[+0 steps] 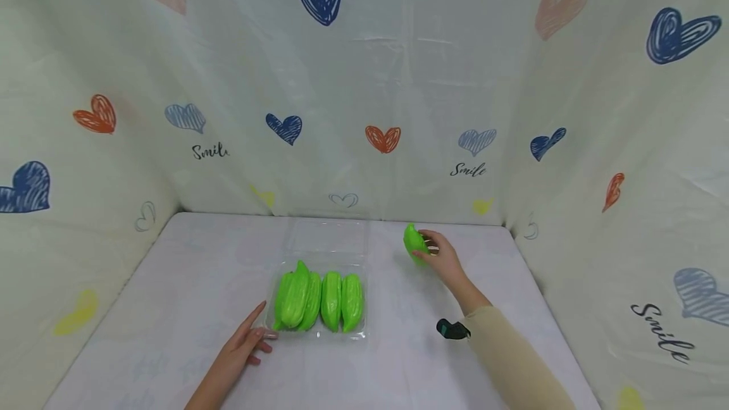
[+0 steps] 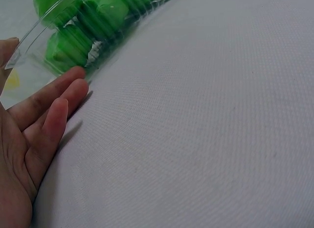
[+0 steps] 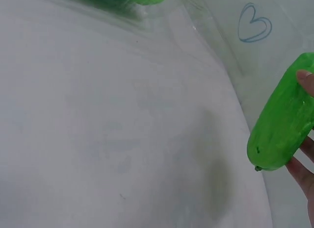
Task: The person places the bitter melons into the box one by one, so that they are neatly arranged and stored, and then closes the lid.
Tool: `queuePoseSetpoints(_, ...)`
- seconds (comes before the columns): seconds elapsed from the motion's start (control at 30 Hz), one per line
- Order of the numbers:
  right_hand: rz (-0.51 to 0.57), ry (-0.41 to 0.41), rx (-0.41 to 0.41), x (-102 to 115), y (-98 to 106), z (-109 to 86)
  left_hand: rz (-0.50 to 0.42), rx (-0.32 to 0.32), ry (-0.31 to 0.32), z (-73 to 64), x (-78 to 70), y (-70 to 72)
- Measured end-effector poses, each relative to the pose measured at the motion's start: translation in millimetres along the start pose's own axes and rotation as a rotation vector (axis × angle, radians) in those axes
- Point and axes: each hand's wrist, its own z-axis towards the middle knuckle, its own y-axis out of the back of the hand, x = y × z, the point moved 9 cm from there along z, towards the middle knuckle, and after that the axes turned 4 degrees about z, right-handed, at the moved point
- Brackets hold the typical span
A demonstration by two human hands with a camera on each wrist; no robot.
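A ridged, bright green toy bitter gourd [image 3: 282,120] is in my right hand [image 1: 446,263], held above the right part of the table between thumb and fingers. In the right wrist view its rounded end with a small stem nub points down. Several more such gourds [image 1: 331,302] lie in a clear plastic box [image 1: 366,318], one on top of the others at the left. My left hand [image 1: 242,348] is at the box's near left corner, fingers loosely extended. In the left wrist view its fingers [image 2: 73,93] touch or nearly touch the box wall, with the thumb by the rim.
The box's transparent lid [image 1: 327,236] lies folded back toward the rear wall. A white cloth [image 1: 171,309] covers the table. Curtains [image 1: 398,68] with printed hearts and "Smile" enclose the back and sides. A black device [image 1: 452,329] sits at the right wrist.
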Motion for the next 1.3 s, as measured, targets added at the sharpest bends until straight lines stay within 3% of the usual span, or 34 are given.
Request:
queuePoseSetpoints(0.73, 0.149, 0.002, 0.054, 34.1, -41.4, -35.5, 0.012, -0.007, -0.014, 1.6, 1.5, -2.1)
queuePoseSetpoints(1.03, 0.248, 0.039, 0.084, 58.1, -59.1, -45.7, 0.003, -0.017, -0.020, 1.0, -1.4, -0.3)
queuePoseSetpoints(1.3, 0.328, 0.023, 0.122, 69.4, -78.6, -53.7, 0.005, -0.024, -0.015, 1.8, -0.2, 1.2)
